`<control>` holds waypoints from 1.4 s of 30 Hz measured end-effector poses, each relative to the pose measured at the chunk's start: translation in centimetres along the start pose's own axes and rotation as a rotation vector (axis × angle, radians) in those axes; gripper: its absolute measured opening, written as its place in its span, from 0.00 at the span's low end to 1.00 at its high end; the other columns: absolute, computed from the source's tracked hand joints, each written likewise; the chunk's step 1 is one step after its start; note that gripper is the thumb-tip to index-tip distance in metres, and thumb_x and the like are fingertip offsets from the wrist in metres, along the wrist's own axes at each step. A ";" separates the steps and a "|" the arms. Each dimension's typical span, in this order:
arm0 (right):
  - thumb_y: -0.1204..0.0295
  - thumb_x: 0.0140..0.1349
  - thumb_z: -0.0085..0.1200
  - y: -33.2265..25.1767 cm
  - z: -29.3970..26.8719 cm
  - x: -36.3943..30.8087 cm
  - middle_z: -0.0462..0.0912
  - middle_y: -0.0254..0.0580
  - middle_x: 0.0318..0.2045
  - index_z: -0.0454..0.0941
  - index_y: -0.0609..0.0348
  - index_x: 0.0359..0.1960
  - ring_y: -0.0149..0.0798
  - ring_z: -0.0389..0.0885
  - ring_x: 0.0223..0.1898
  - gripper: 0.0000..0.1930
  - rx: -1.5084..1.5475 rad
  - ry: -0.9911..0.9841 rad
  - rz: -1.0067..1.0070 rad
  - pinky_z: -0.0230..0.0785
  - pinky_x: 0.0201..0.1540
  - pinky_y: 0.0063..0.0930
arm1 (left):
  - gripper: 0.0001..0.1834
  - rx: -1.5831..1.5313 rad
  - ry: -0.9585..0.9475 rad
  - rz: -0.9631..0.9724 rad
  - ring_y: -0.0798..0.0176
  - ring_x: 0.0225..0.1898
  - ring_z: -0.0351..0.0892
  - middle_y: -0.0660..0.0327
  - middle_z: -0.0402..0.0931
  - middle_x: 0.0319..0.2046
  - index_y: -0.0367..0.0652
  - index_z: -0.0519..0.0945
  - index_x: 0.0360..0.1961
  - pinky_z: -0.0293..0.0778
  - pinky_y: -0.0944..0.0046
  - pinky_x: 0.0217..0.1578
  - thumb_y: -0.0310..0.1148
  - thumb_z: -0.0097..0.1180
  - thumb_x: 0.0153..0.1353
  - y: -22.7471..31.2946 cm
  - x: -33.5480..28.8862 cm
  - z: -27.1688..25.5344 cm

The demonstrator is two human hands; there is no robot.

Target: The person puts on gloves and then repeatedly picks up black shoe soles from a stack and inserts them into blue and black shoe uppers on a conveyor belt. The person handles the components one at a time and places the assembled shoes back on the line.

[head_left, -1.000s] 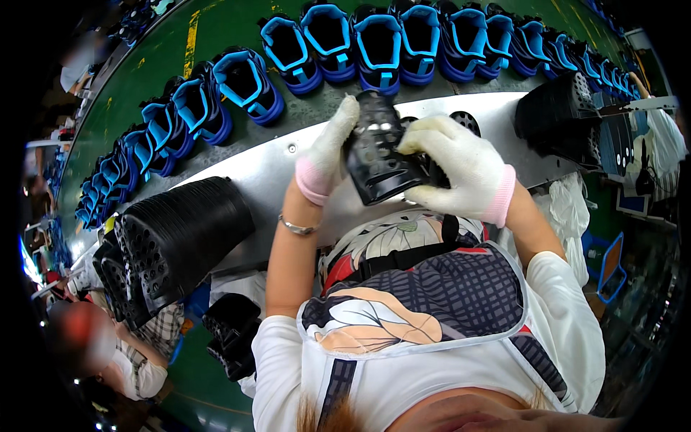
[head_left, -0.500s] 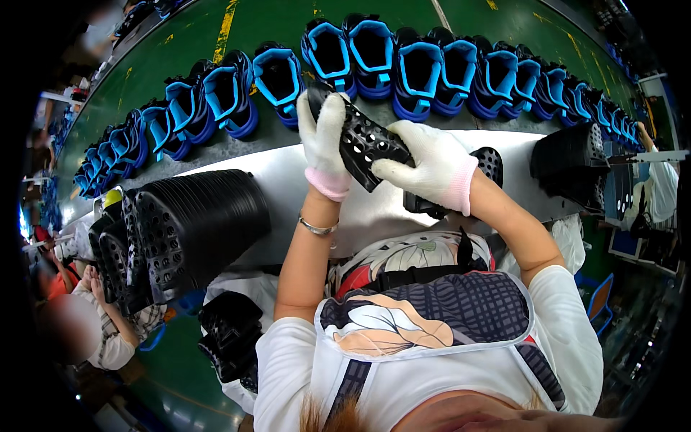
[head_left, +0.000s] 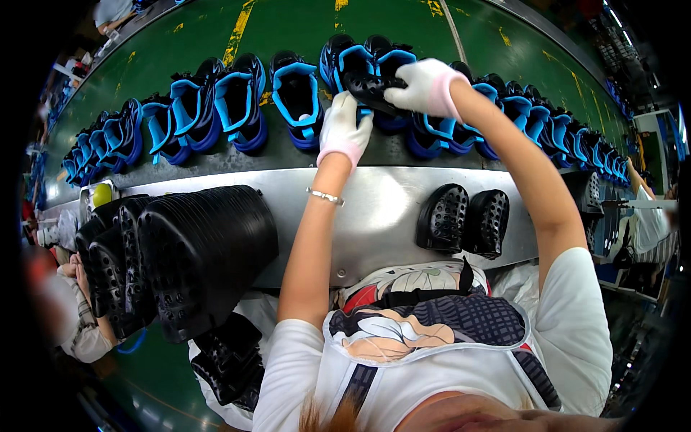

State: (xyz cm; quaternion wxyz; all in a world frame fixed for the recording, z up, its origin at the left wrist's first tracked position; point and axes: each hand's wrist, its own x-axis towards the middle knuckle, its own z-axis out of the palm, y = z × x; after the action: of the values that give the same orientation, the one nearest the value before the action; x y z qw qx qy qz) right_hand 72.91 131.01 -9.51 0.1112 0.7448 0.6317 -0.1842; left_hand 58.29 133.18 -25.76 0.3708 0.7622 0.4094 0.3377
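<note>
My right hand (head_left: 425, 88), in a white glove with a pink cuff, grips a black perforated plastic shoe insert (head_left: 371, 88) above the opening of a black and blue shoe (head_left: 332, 61). At that shoe's heel is my left hand (head_left: 344, 133), gloved alike, its fingers around the heel and next to the insert's near end. The heel itself is mostly hidden by the glove. A second shoe (head_left: 389, 54) of the same kind stands just to the right, partly covered by the insert and my right hand.
Similar shoes (head_left: 241, 101) stand in a long curved row on the dark line. On the metal ledge (head_left: 360, 209) lie two more black inserts (head_left: 444, 216), with a large nested stack (head_left: 209, 245) at left. More inserts (head_left: 230, 356) fill a bag below. A person (head_left: 79, 317) is at far left.
Both hands have moved forward from above the metal ledge to the shoes, carrying the insert. It has been turned over the shoe, and my left hand has shifted from the insert to the heel.
</note>
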 end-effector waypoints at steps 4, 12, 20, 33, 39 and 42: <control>0.54 0.54 0.50 -1.0 -1.3 4.6 0.84 0.57 0.32 0.84 0.64 0.37 0.54 0.84 0.36 0.24 -0.140 -0.037 -0.004 0.76 0.41 0.39 | 0.11 0.133 0.046 0.033 0.48 0.45 0.76 0.56 0.76 0.41 0.44 0.80 0.39 0.73 0.51 0.44 0.36 0.59 0.58 1.0 0.8 0.4; 0.72 0.57 0.57 -4.0 5.5 11.2 0.85 0.50 0.43 0.85 0.56 0.42 0.49 0.85 0.45 0.12 -0.113 0.084 0.091 0.78 0.44 0.39 | 0.15 0.311 -0.225 -0.152 0.48 0.48 0.78 0.53 0.79 0.45 0.42 0.80 0.43 0.75 0.50 0.47 0.39 0.58 0.58 2.4 1.8 -0.7; 0.76 0.49 0.64 -5.2 6.2 14.8 0.83 0.51 0.46 0.85 0.55 0.44 0.51 0.83 0.45 0.17 -0.068 -0.117 0.072 0.77 0.49 0.39 | 0.25 0.476 -0.771 -0.377 0.48 0.53 0.77 0.51 0.78 0.52 0.46 0.80 0.53 0.74 0.58 0.53 0.50 0.53 0.59 1.7 6.4 -2.4; 0.72 0.47 0.61 -6.0 11.4 18.8 0.85 0.44 0.34 0.87 0.54 0.31 0.46 0.84 0.40 0.09 0.187 0.050 -0.050 0.77 0.42 0.43 | 0.24 1.002 -0.828 0.329 0.58 0.66 0.65 0.54 0.65 0.66 0.43 0.68 0.65 0.58 0.64 0.66 0.37 0.34 0.72 -3.8 6.5 -0.9; 0.65 0.61 0.51 -3.6 2.8 -0.1 0.82 0.51 0.42 0.79 0.60 0.44 0.51 0.81 0.46 0.15 0.353 0.166 -0.365 0.74 0.49 0.44 | 0.23 0.397 -0.512 -0.262 0.48 0.56 0.73 0.51 0.74 0.54 0.43 0.76 0.56 0.69 0.58 0.56 0.35 0.58 0.59 -2.3 5.8 -6.3; 0.62 0.63 0.48 0.9 3.2 -7.2 0.82 0.52 0.41 0.78 0.59 0.46 0.54 0.80 0.46 0.16 0.396 0.223 -0.306 0.72 0.49 0.45 | 0.23 0.545 0.089 0.051 0.46 0.52 0.73 0.49 0.75 0.51 0.40 0.76 0.52 0.70 0.54 0.54 0.37 0.61 0.57 3.5 2.2 -9.2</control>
State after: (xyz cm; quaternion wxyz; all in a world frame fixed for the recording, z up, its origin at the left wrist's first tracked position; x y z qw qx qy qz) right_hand 72.40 123.13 -9.47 -0.1358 0.6636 0.6969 -0.2358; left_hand 53.02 136.37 -17.82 0.1250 0.8282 0.4819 0.2574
